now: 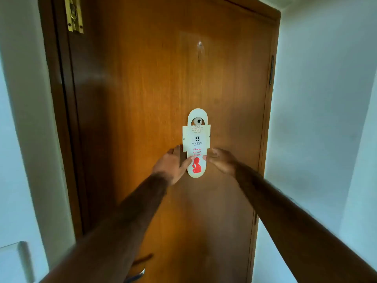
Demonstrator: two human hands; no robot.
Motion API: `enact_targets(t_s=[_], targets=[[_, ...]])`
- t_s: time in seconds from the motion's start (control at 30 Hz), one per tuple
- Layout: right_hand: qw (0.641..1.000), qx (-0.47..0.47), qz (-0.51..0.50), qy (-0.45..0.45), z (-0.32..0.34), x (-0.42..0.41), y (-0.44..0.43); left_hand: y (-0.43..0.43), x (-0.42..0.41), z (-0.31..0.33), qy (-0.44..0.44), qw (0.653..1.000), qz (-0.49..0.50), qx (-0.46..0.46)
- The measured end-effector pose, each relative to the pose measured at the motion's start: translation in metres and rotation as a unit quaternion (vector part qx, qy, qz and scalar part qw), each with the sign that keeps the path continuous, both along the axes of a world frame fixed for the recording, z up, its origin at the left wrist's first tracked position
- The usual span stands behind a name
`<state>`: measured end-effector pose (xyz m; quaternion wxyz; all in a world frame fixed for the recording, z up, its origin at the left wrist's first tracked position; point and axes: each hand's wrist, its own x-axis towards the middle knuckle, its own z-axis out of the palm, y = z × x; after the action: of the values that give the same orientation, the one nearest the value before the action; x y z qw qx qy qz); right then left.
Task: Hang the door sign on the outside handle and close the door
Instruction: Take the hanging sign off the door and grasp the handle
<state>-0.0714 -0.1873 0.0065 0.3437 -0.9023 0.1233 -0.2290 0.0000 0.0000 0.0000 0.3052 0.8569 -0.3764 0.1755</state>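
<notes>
Right now the big brown shiny wooden door (142,119) fills most of what I see, and it looks shut in its dark frame. Pale blue-white walls (326,99) stand close on both sides of the door, so the room here is narrow. A brass latch plate (73,15) sits high up, left of the door. Low down on the door I can just see a bit of a metal handle (137,273), partly hidden by my arm. The cream card door sign with red "Please do not disturb" words (196,142) hangs in the middle of the door, on the small round silver peephole (198,120). My left hand (173,165) and right hand (221,161) pinch the sign's lower part, thumbs on its front, other fingers loosely spread beside it. I think the job has hardly started: the sign must come off, go on the outside handle, and then the door gets closed.
</notes>
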Motion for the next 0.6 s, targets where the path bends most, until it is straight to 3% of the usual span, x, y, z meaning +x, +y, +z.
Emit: enact_targets(t_s=[0.13,0.27,0.4,0.6], targets=[[1.0,-0.001,-0.009,0.006,-0.016,0.013,-0.002,-0.023,0.006,-0.016,0.08,0.994,-0.006,-0.072],[0.999,0.037,0.027,-0.02,-0.027,0.03,-0.011,-0.045,0.012,-0.024,0.058,0.992,0.012,-0.115],[0.994,0.093,0.019,-0.047,-0.035,0.042,-0.015,-0.063,0.011,-0.025,0.165,0.972,0.026,-0.166],[0.983,0.166,-0.048,-0.06,-0.033,0.051,-0.016,-0.072,0.016,-0.027,0.209,0.963,0.006,-0.172]])
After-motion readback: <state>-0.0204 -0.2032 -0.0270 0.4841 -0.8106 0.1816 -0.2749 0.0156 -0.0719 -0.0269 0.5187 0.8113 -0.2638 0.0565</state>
